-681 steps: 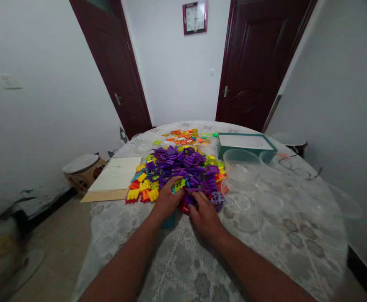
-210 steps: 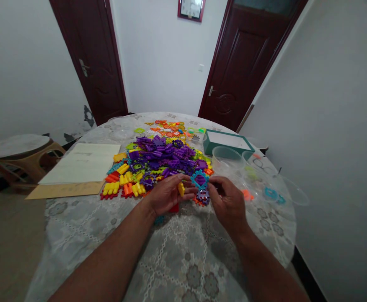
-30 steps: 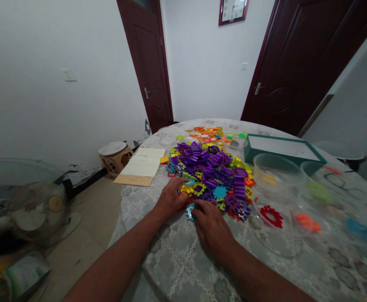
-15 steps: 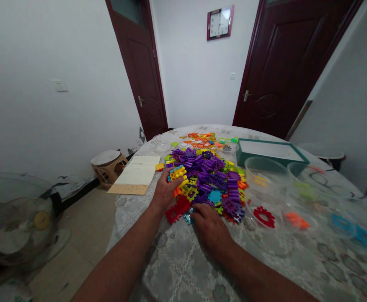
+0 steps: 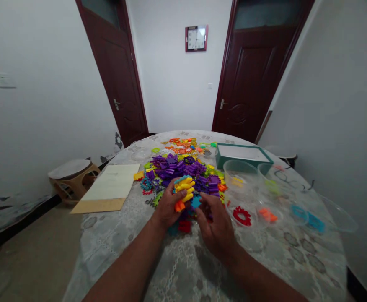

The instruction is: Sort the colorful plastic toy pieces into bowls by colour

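On the table's (image 5: pixel 179 272) left lies some pale paper (image 5: pixel 108 180). Next, the left hand (image 5: pixel 167 209) grips a stack of mainly yellow blocks (image 5: pixel 186 188) before a heap of mostly purple blocks (image 5: pixel 177 167). Beside that stack, a blue piece (image 5: pixel 196 202) sits at the half-curled right hand (image 5: pixel 216 222); I cannot tell whether it is pinched. Farther right, a red ring (image 5: pixel 248 219) and an orange piece (image 5: pixel 267 215) lie among clear tubs (image 5: pixel 235 172).

Yellow pieces (image 5: pixel 185 188) — grey, flowered tablecloth (image 5: pixel 183 270)
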Action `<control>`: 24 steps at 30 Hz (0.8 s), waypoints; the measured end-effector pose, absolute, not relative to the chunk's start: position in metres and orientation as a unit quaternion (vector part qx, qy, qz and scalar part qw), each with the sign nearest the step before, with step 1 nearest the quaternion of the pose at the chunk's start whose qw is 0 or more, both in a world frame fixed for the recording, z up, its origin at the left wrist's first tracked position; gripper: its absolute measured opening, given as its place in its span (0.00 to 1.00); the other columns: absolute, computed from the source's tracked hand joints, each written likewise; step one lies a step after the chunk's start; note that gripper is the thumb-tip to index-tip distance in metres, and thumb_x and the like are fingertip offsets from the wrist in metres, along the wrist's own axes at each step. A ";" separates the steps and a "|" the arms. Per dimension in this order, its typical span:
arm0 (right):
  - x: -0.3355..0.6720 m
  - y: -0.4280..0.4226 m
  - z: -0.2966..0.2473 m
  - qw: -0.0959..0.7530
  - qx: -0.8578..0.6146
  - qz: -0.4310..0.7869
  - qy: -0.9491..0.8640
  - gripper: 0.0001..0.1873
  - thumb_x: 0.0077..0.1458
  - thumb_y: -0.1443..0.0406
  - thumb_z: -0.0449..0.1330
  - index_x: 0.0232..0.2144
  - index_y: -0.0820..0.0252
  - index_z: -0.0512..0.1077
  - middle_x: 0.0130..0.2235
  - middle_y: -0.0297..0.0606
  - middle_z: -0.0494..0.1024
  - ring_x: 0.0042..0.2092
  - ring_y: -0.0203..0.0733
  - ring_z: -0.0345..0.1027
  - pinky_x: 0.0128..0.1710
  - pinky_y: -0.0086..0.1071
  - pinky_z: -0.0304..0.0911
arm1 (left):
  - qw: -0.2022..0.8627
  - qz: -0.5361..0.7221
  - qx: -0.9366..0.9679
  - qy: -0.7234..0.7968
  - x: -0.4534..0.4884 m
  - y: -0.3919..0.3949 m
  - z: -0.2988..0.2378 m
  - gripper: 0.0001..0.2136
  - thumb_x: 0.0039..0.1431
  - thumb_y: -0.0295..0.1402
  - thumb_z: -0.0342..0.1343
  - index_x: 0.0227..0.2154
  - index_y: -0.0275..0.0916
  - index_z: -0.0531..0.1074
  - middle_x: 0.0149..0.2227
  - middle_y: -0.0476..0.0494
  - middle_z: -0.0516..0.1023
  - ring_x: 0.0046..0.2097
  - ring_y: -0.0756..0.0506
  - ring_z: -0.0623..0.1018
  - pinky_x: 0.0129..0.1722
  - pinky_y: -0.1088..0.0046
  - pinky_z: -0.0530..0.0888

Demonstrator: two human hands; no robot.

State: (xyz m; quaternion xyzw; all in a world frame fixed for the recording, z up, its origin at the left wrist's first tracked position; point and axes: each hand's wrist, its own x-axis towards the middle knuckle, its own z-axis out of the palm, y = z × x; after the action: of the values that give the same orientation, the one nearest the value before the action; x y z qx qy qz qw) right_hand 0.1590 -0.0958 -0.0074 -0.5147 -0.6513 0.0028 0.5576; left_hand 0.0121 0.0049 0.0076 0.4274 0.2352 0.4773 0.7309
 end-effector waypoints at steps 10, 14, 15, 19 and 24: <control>0.164 -0.094 0.006 0.498 -0.494 0.010 -0.713 0.07 0.72 0.64 0.54 0.44 0.55 0.73 0.39 0.39 0.78 0.41 0.42 0.73 0.43 0.35 0.71 | 0.742 0.444 0.437 0.250 0.016 -0.005 0.004 0.26 0.53 0.38 0.74 0.53 0.44 0.72 0.51 0.39 0.82 0.45 0.39 0.84 0.40 0.67 0.82; 0.164 -0.097 0.009 0.535 -0.493 0.018 -0.686 0.07 0.69 0.66 0.55 0.44 0.55 0.73 0.40 0.38 0.79 0.41 0.42 0.74 0.43 0.34 0.71 | 0.765 0.444 0.398 0.242 0.016 -0.004 0.004 0.24 0.54 0.37 0.73 0.52 0.44 0.72 0.49 0.41 0.82 0.41 0.43 0.84 0.33 0.72 0.81; 0.165 -0.097 0.011 0.543 -0.497 0.021 -0.676 0.07 0.68 0.66 0.55 0.43 0.55 0.73 0.40 0.38 0.79 0.41 0.42 0.74 0.43 0.34 0.70 | 0.774 0.446 0.381 0.239 0.016 -0.003 0.003 0.23 0.54 0.38 0.73 0.51 0.44 0.72 0.48 0.42 0.81 0.39 0.45 0.83 0.30 0.74 0.80; 0.179 -0.100 0.024 0.546 -0.533 0.030 -0.646 0.07 0.68 0.63 0.56 0.42 0.56 0.74 0.37 0.36 0.78 0.37 0.41 0.72 0.38 0.33 0.68 | 0.807 0.447 0.324 0.211 0.014 0.001 0.000 0.20 0.56 0.38 0.73 0.46 0.42 0.72 0.45 0.44 0.79 0.35 0.49 0.80 0.23 0.81 0.74; 0.229 -0.093 0.047 0.513 -0.613 0.026 -0.601 0.11 0.67 0.59 0.58 0.43 0.57 0.77 0.38 0.37 0.81 0.37 0.41 0.74 0.40 0.33 0.69 | 0.822 0.437 0.311 0.193 0.013 0.003 0.001 0.21 0.55 0.37 0.73 0.47 0.42 0.71 0.45 0.44 0.78 0.35 0.50 0.79 0.22 0.82 0.72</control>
State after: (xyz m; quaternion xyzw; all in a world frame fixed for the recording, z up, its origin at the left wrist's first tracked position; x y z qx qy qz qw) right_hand 0.2295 -0.0933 0.0472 -0.6126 -0.6006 0.0257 0.5132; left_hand 0.0134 0.0025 0.0008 0.3107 0.1934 0.4368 0.8218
